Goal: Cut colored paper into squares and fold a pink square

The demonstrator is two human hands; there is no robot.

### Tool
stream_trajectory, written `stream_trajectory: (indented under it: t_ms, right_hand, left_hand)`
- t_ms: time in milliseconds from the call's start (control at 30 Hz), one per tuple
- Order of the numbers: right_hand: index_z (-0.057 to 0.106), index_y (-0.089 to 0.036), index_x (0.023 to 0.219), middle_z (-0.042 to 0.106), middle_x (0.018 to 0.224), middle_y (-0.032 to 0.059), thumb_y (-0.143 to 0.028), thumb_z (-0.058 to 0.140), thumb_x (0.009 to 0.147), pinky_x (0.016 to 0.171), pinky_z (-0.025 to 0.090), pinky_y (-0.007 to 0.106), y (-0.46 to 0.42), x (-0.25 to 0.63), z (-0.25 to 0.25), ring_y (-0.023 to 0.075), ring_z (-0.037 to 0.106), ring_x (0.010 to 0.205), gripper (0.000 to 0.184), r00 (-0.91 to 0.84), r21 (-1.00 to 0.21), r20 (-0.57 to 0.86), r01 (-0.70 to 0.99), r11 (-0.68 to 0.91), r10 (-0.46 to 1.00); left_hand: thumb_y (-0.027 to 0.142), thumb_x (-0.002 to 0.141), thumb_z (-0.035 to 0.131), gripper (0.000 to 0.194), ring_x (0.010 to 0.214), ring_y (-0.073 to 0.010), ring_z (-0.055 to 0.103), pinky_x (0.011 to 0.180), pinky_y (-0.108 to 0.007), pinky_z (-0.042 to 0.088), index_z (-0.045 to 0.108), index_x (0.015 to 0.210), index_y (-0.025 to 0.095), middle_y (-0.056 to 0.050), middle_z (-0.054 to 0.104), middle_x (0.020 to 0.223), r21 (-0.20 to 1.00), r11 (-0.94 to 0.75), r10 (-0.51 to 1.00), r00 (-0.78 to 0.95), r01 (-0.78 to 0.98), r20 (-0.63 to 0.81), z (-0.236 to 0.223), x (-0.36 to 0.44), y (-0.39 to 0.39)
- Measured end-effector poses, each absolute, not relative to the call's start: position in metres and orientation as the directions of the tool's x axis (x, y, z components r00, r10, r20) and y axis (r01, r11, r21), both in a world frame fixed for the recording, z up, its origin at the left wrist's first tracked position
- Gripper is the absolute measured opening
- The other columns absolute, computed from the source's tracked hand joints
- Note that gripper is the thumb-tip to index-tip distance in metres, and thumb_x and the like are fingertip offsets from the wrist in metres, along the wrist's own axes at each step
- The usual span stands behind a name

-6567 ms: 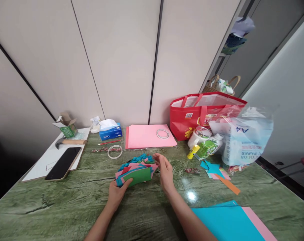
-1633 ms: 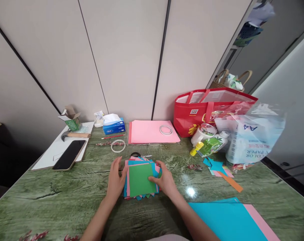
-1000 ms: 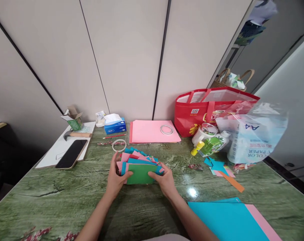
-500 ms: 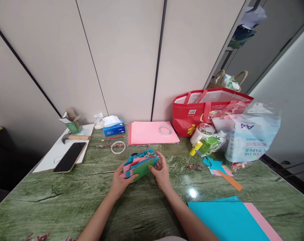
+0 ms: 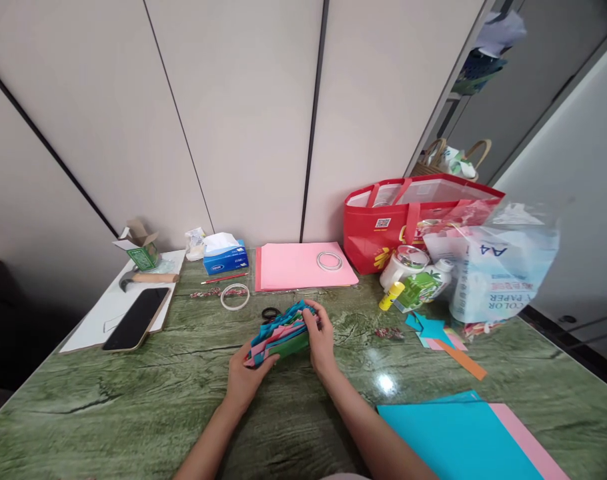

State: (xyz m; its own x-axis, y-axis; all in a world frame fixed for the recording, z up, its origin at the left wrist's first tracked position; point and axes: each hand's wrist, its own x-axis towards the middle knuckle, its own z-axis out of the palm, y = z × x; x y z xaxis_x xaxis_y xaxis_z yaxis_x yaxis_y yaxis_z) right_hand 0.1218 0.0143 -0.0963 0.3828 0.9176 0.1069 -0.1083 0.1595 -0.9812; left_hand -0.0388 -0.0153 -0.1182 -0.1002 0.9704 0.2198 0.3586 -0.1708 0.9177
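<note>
1. We are gripping a stack of coloured paper squares point(image 5: 279, 331) at the frame's centre, tilted above the green table point(image 5: 133, 400); left hand point(image 5: 247, 379) closed underneath, right hand point(image 5: 319, 338) pinching its right edge.
2. We are judging it light, floppy, apt to slide apart; squeezing opposite edges is looking safest.

The paper stack point(image 5: 279, 335) is blue, pink and green on a green-veined marble table point(image 5: 133, 400).
</note>
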Motion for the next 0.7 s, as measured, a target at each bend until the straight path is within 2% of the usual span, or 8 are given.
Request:
stream_trajectory:
  t_ms: [233, 300, 400, 467, 533, 600, 700]
  right_hand:
    - [0.056, -0.015, 0.096, 0.06, 0.086, 0.005, -0.047, 0.045, 0.079, 0.071, 0.041, 0.026, 0.02, 0.119, -0.104, 0.0172, 0.053, 0.078, 0.038, 0.496, -0.982, 0.089, -0.102, 0.16, 0.864]
    - [0.056, -0.015, 0.096, 0.059, 0.09, 0.0058, -0.046, 0.044, 0.079, 0.074, 0.04, 0.026, 0.021, 0.117, -0.104, 0.0176, 0.053, 0.083, 0.037, 0.508, -0.981, 0.115, -0.08, 0.179, 0.854]
    - [0.055, -0.016, 0.099, 0.058, 0.096, 0.0068, -0.046, 0.043, 0.08, 0.079, 0.04, 0.028, 0.02, 0.113, -0.103, 0.018, 0.053, 0.088, 0.037, 0.506, -0.976, 0.134, -0.081, 0.201, 0.852]
    - [0.053, -0.017, 0.103, 0.058, 0.098, 0.0074, -0.046, 0.042, 0.081, 0.08, 0.04, 0.028, 0.019, 0.109, -0.102, 0.0183, 0.053, 0.089, 0.038, 0.504, -0.976, 0.115, -0.103, 0.192, 0.856]
    - [0.051, -0.017, 0.108, 0.058, 0.099, 0.0075, -0.046, 0.042, 0.081, 0.078, 0.042, 0.029, 0.017, 0.104, -0.101, 0.0184, 0.054, 0.088, 0.041, 0.5, -0.976, 0.085, -0.131, 0.172, 0.862]
    - [0.049, -0.018, 0.112, 0.058, 0.1, 0.0072, -0.046, 0.042, 0.081, 0.077, 0.042, 0.028, 0.016, 0.101, -0.099, 0.0182, 0.054, 0.088, 0.042, 0.485, -0.973, 0.075, -0.154, 0.17, 0.871]
    - [0.049, -0.019, 0.113, 0.058, 0.102, 0.007, -0.045, 0.044, 0.081, 0.078, 0.042, 0.028, 0.017, 0.102, -0.099, 0.0185, 0.054, 0.091, 0.042, 0.46, -0.974, 0.093, -0.144, 0.177, 0.883]
  left_hand:
    - [0.04, 0.056, 0.071, 0.021, 0.051, -0.0191, 0.059, 0.053, -0.028, 0.048, 0.066, 0.059, 0.019, 0.001, 0.062, 0.048, 0.862, -0.147, 0.987, 0.012, 0.485, 0.161, -0.108, -0.051, -0.014]
    - [0.04, 0.055, 0.072, 0.019, 0.05, -0.0197, 0.059, 0.055, -0.029, 0.049, 0.066, 0.058, 0.021, 0.002, 0.061, 0.046, 0.839, -0.162, 0.983, 0.008, 0.519, 0.185, -0.105, -0.056, -0.014]
    - [0.04, 0.057, 0.071, 0.019, 0.06, -0.0221, 0.063, 0.063, -0.032, 0.05, 0.069, 0.067, 0.024, 0.0, 0.066, 0.055, 0.788, -0.206, 0.971, 0.024, 0.58, 0.236, -0.104, -0.058, -0.015]
    - [0.04, 0.057, 0.071, 0.028, 0.068, -0.0228, 0.064, 0.069, -0.034, 0.051, 0.07, 0.08, 0.023, -0.003, 0.07, 0.068, 0.813, -0.23, 0.97, 0.063, 0.536, 0.233, -0.107, -0.055, -0.015]
    - [0.039, 0.057, 0.071, 0.034, 0.07, -0.0225, 0.065, 0.07, -0.035, 0.052, 0.069, 0.085, 0.019, -0.005, 0.071, 0.076, 0.889, -0.205, 0.979, 0.081, 0.409, 0.188, -0.113, -0.05, -0.015]
    - [0.037, 0.057, 0.071, 0.03, 0.068, -0.022, 0.065, 0.069, -0.035, 0.053, 0.069, 0.078, 0.017, -0.005, 0.071, 0.073, 0.941, -0.154, 0.988, 0.047, 0.3, 0.147, -0.119, -0.045, -0.015]
    - [0.034, 0.058, 0.069, 0.021, 0.064, -0.0212, 0.065, 0.068, -0.035, 0.054, 0.068, 0.069, 0.017, -0.004, 0.071, 0.067, 0.951, -0.138, 0.989, -0.021, 0.276, 0.15, -0.122, -0.041, -0.014]
